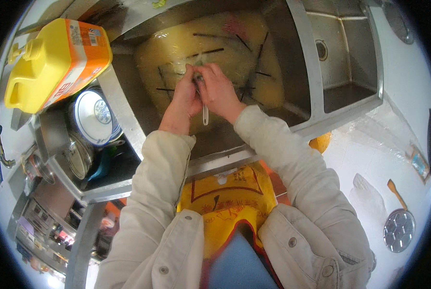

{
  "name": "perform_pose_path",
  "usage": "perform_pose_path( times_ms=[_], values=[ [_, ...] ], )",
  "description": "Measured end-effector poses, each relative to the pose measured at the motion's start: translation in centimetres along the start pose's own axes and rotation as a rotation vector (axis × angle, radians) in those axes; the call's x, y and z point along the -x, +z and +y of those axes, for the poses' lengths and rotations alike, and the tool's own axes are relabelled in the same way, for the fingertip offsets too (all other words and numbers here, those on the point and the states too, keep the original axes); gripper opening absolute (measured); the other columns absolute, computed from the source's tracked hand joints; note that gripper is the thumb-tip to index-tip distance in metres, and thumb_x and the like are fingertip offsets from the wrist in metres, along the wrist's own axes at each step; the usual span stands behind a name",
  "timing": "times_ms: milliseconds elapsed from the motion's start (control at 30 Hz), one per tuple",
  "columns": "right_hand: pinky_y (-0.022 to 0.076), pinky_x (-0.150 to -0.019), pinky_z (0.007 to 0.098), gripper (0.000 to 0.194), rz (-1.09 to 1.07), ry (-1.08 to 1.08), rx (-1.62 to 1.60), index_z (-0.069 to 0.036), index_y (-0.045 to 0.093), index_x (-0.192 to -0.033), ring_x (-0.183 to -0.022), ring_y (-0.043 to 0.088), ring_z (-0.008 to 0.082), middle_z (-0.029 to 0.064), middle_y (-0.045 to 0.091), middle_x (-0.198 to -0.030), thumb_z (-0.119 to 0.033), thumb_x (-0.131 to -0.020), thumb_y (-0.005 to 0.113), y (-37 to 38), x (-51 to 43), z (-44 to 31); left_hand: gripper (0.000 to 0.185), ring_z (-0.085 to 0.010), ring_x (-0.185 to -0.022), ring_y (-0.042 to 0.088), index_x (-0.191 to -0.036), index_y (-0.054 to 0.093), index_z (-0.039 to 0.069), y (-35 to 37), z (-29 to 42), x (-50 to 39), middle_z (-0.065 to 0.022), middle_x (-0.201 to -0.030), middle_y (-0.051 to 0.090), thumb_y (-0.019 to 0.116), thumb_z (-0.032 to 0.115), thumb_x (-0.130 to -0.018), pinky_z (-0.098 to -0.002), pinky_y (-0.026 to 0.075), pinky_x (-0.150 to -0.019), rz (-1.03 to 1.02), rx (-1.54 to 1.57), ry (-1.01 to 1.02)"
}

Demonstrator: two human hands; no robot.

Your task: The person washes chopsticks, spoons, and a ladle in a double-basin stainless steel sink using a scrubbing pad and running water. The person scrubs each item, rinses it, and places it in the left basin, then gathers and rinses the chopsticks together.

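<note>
My left hand (pixel 182 96) and my right hand (pixel 220 92) are close together above the middle basin of a steel sink (pixel 295 77). Between them they grip a metal utensil, perhaps a spoon; its pale handle (pixel 205 116) points down towards me. Fingers cover most of the utensil's other end. Under the hands, cloudy yellowish water (pixel 186 36) stands in the basin. Several dark chopsticks (pixel 208 52) lie scattered in the water, and a blurred reddish thing (pixel 233 25) shows near the far side.
A yellow plastic jug (pixel 52 68) stands on the left rim. White-and-blue bowls (pixel 92 123) and a glass lid (pixel 78 155) sit in the left compartment. Another steel basin (pixel 349 54) lies to the right. Beyond it are a round metal strainer-like tool (pixel 399 231) and plastic film (pixel 369 198).
</note>
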State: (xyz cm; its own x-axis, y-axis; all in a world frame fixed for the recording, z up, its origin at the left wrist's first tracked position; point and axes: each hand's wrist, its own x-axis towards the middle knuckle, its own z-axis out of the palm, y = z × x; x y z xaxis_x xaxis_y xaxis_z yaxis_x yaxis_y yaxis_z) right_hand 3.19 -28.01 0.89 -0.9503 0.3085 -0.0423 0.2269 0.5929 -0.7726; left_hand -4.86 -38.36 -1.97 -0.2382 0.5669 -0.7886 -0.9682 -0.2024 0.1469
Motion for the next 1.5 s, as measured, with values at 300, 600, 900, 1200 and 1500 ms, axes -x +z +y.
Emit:
perform_pose_path(
  times_ms=[300,600,900,1200,1500],
  values=[
    [0.0533,-0.097,0.0552,0.035,-0.028,0.061,-0.17,0.0,0.059,-0.13,-0.116,0.062,0.0488,0.0271,0.063,-0.125,-0.01,-0.097,0.064,-1.1,0.4,-3.4,0.071,-0.0341,-0.132,0.062,-0.156,0.046,0.008,2.9,1.8,2.8,-0.0153,-0.149,0.059,0.025,0.061,-0.115,-0.0495,0.053,-0.111,-0.1,-0.043,0.36],
    [0.0524,-0.099,0.0508,0.031,0.19,0.008,-0.081,-0.002,0.06,-0.126,-0.114,0.062,0.0467,0.0233,0.061,-0.126,-0.013,-0.097,0.066,-1.9,-1.8,-3.6,0.059,-0.0284,-0.128,0.062,-0.149,0.054,0.009,3.2,-0.1,4.4,-0.0118,-0.141,0.063,0.034,0.054,-0.116,-0.0461,0.052,-0.109,-0.057,-0.07,0.192],
    [0.0536,-0.097,0.0507,0.036,0.315,0.062,-0.198,0.0,0.065,-0.128,-0.111,0.064,0.0435,0.0228,0.063,-0.125,-0.018,-0.097,0.069,-4.9,-3.3,-4.5,0.055,-0.0275,-0.131,0.058,-0.161,0.042,0.015,3.0,2.8,4.9,-0.0096,-0.145,0.06,0.041,0.047,-0.116,-0.0474,0.052,-0.109,-0.177,-0.209,0.486],
    [0.0574,-0.092,0.0484,0.039,0.017,-0.024,-0.123,-0.01,0.066,-0.133,-0.11,0.066,0.0404,0.017,0.057,-0.126,-0.011,-0.094,0.068,-4.5,1.5,-7.8,0.058,-0.0343,-0.117,0.064,-0.159,0.039,0.013,5.0,2.8,6.7,-0.015,-0.123,0.063,0.036,0.052,-0.116,-0.0566,0.053,-0.107,-0.101,-0.132,0.635],
    [0.0563,-0.092,0.0463,0.04,-0.113,0.072,-0.054,-0.007,0.066,-0.131,-0.107,0.065,0.0415,0.018,0.057,-0.123,0.0,-0.092,0.063,-5.0,6.1,-6.9,0.057,-0.0343,-0.11,0.061,-0.154,0.044,0.015,5.0,5.8,7.8,-0.0114,-0.115,0.062,0.044,0.055,-0.113,-0.0668,0.052,-0.107,-0.209,-0.152,0.769]
  ],
)
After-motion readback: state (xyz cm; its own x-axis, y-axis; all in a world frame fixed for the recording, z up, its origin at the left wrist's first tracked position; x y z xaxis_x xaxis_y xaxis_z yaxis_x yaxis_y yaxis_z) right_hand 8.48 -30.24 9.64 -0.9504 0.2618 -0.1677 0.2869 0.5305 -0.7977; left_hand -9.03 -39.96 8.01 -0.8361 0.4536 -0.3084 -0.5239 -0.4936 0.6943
